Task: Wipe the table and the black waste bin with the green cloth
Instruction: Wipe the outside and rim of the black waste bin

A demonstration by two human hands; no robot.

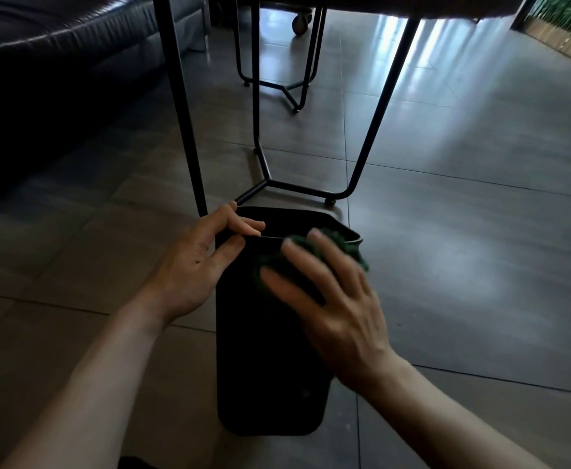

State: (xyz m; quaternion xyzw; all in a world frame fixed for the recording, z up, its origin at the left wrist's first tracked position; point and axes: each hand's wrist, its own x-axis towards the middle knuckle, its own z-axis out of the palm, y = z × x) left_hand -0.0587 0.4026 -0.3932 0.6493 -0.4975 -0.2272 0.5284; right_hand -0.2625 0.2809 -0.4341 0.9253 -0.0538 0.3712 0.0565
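Observation:
The black waste bin (267, 360) is tipped toward me on the tiled floor, its open rim pointing away. My left hand (192, 265) grips the near left part of the rim, fingers curled over the edge. The green cloth (336, 243) is pressed against the bin's upper side near the rim, under the spread fingers of my right hand (328, 299), which looks blurred. Only the underside of the table (362, 3) shows at the top edge, with its black metal legs (182, 113) coming down just beyond the bin.
A dark sofa (57, 62) fills the upper left. Beyond the table's frame stands a second black wire-frame base (287, 86), and a castor wheel (301, 23) sits farther back. Glossy grey floor tiles (480, 198) stretch to the right.

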